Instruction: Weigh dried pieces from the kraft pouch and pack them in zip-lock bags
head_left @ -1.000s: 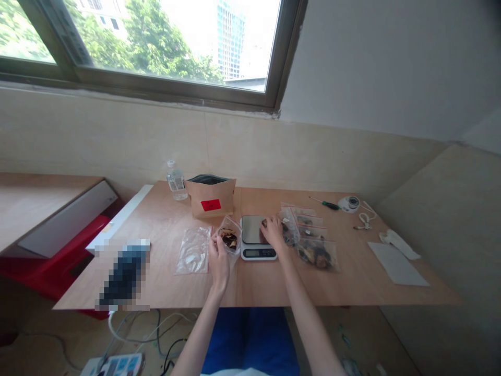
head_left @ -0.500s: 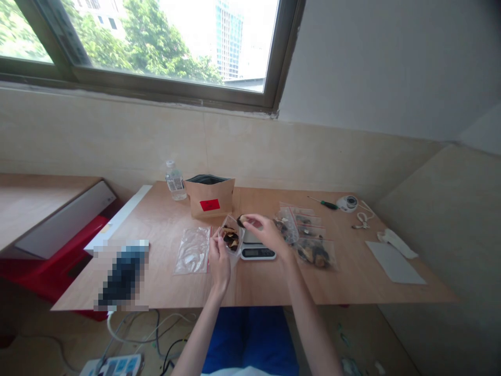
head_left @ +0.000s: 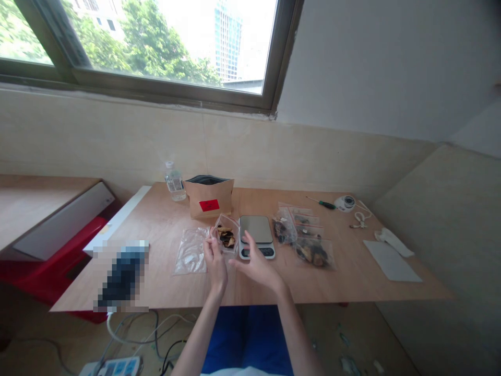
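Zip bag (head_left: 226, 237) of dark dried slices, pinched by our left hand (head_left: 215, 266), lies at 9 o'clock from the digital scale (head_left: 256, 230); our right hand (head_left: 256, 267) is open, fingers spread, just before the scale's display. We see filled bags (head_left: 303, 243) at 3 o'clock, an empty bag (head_left: 190, 251) beyond at 9, and a kraft pouch (head_left: 209, 196) with unreadable red label (head_left: 209, 205) at 11.

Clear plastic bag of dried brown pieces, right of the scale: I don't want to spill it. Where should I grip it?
Pinch the near edge of the clear plastic bag from above with your right hand: it lies flat, the dried brown pieces fill its middle, and other bags crowd its far side.
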The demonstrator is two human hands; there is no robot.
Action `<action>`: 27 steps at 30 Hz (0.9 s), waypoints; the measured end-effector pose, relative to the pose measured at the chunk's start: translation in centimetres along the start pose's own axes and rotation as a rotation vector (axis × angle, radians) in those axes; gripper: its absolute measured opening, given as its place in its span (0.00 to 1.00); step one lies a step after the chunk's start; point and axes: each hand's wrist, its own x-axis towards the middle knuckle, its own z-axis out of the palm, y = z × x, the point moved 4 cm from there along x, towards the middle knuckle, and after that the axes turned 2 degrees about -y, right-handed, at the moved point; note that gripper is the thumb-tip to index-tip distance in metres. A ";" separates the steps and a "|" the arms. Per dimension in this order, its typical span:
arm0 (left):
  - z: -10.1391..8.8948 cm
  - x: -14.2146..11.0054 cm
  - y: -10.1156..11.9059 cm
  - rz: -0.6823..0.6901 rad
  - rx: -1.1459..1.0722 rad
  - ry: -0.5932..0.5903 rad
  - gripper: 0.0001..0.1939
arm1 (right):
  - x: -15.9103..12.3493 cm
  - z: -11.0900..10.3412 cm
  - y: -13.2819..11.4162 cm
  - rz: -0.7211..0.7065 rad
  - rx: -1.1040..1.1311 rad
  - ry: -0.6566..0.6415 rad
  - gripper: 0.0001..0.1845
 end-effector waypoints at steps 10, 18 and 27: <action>0.7 -1.5 2.7 0.163 0.016 -0.209 0.11 | -0.4 -0.5 -0.7 -0.089 0.176 0.256 0.20; 0.4 0.6 2.0 -0.061 -0.029 -0.379 0.21 | -1.6 -2.5 -0.7 -0.072 0.283 0.281 0.23; 0.9 -0.6 1.1 -0.084 -0.066 -0.506 0.16 | -1.7 -3.6 2.0 0.071 0.299 0.664 0.32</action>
